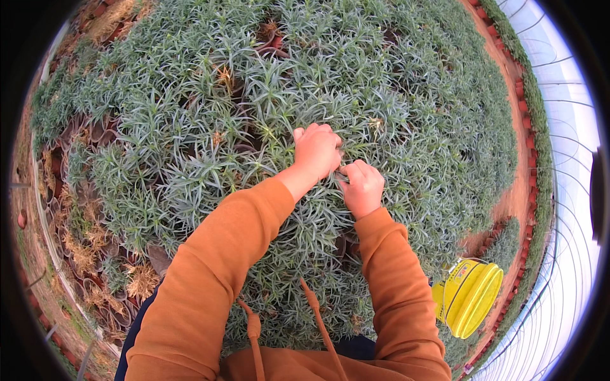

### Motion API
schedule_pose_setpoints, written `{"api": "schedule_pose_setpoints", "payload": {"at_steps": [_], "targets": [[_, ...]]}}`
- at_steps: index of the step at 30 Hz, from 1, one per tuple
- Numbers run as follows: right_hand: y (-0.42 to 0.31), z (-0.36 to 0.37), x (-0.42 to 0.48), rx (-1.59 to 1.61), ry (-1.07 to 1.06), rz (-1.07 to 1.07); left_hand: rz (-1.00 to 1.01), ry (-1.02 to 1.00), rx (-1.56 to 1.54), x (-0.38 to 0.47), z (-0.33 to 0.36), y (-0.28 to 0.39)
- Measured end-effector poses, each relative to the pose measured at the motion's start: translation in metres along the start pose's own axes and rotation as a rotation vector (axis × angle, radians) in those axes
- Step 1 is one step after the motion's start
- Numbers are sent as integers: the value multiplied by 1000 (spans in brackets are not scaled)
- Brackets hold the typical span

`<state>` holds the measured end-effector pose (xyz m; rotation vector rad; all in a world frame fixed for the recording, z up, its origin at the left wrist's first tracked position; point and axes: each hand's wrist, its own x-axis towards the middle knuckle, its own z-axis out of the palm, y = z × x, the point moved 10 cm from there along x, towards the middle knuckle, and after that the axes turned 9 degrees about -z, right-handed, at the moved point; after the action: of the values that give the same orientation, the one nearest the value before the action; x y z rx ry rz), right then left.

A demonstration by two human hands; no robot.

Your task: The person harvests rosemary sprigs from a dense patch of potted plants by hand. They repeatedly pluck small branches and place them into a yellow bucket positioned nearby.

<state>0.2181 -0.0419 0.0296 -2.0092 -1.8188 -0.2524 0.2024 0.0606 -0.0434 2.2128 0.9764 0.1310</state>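
Observation:
Both my hands reach into a dense bed of potted plants [200, 166] with narrow grey-green leaves, like carnations. My left hand [317, 148] is bent over the foliage, and its fingertips are partly hidden behind the hand and among the leaves. Just right of it and nearer to me, my right hand [363, 186] has its fingers curled, with thumb and forefinger drawn together by the left fingers. A small dark thing shows at the right fingertips, too small to name. Whether either hand grips a stem or leaf cannot be made out.
A yellow plastic bucket [469, 300] leans at the lower right. Dry straw-coloured plants [143, 281] and brown plastic pots [105, 135] lie along the left. Bare earth [510, 190] and a row of red pots [530, 143] run beside the film greenhouse wall [572, 119].

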Motion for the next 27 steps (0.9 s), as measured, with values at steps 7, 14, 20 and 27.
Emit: {"api": "schedule_pose_setpoints", "payload": {"at_steps": [7, 14, 20, 27], "targets": [[59, -37, -27, 493, 341, 470, -8, -59, -126, 12, -5, -14], [34, 6, -15, 502, -218, 654, -16, -77, -96, 11, -5, -19], [53, 12, -13, 516, 69, 533, 146, -74, 10, -6, -4, 2], [11, -2, -2, 283, 178, 110, 83, -7, 22, -4, -3, 0]]}}
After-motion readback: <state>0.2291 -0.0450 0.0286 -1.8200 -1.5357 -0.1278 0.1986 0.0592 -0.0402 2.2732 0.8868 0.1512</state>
